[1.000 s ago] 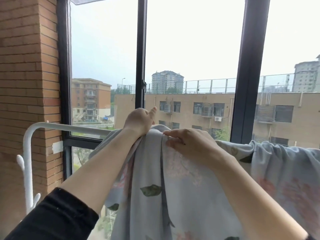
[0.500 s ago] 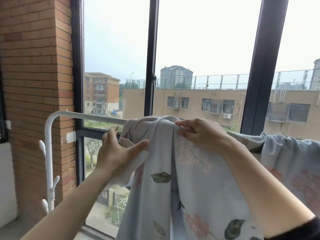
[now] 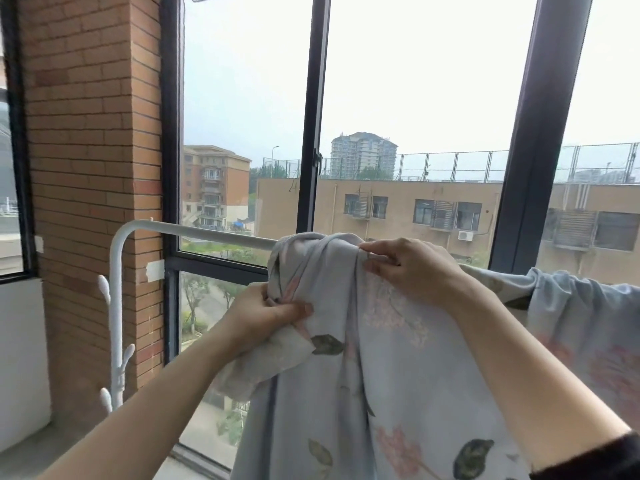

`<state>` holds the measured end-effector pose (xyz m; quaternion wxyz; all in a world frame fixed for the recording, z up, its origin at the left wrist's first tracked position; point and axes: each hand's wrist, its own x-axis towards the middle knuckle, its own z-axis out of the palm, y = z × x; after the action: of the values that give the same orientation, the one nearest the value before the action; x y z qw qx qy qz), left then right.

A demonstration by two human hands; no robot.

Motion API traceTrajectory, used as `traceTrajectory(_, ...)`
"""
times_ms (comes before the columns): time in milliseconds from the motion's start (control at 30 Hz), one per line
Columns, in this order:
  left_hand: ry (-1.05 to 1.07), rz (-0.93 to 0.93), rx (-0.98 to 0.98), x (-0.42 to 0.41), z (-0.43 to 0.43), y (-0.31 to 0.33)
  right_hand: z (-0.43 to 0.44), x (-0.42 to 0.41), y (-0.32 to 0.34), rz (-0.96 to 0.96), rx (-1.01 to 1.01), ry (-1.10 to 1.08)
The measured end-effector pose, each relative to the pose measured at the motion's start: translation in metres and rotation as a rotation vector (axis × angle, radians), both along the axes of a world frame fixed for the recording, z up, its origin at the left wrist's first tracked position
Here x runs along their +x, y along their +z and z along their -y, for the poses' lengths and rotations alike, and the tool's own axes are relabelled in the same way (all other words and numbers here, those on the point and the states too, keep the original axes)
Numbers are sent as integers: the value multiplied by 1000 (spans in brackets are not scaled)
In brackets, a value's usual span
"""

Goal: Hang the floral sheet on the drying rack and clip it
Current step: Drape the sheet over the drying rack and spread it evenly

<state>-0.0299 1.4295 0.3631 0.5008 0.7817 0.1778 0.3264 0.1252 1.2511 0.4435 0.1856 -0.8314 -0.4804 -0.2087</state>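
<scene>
With our right hand (image 3: 410, 268) pinching the floral sheet (image 3: 398, 358) atop the drying rack (image 3: 194, 230), our left hand (image 3: 266, 315), gripping its bunched edge, should draw it toward the rack's left corner.

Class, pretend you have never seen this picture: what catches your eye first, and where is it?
The floral sheet fills the lower middle and right, draped over the white drying rack. The right hand pinches it at the top of the rail, while the left hand grips a bunched fold lower left. A brick pillar stands at the left, beside the tall window.
</scene>
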Motion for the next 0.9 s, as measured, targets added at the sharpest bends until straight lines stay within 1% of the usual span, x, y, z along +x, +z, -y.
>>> traceTrajectory(133, 107, 21, 96, -13, -18, 31, -4, 2, -1, 16, 10, 24)
traceTrajectory(200, 154, 58, 131, -14, -26, 55, -4, 2, -2, 20, 11, 27)
traceTrajectory(267, 247, 103, 206, -12, -34, 86, -1, 4, -2, 25, 13, 28)
traceTrajectory(367, 402, 106, 434, 4, -36, 128, 3, 4, -2, 2, 13, 41)
traceTrajectory(433, 470, 29, 592, 23, -32, 138, 4, 3, 0, 11, 12, 46)
traceTrajectory(467, 474, -30, 632, 33, -32, 136, 5, 3, 0, 13, 24, 46)
traceTrajectory(533, 425, -158, 651, 54, -32, 121, 10, 6, -2, 23, 46, 25)
traceTrajectory(600, 374, -236, 607, 68, -34, 104, 21, 11, -5, 30, 51, -38)
traceTrajectory(667, 358, -226, 566, 73, -35, 99, 32, 16, -5, 49, 22, -108)
traceTrajectory(733, 335, -227, 573, 74, -36, 102, 39, 17, -1, 42, 2, -127)
traceTrajectory(833, 334, -223, 549, 69, -41, 106, 35, 12, 4, -27, 36, -61)
traceTrajectory(900, 330, -226, 540, 66, -46, 105, 26, 6, 1, -35, 84, 8)
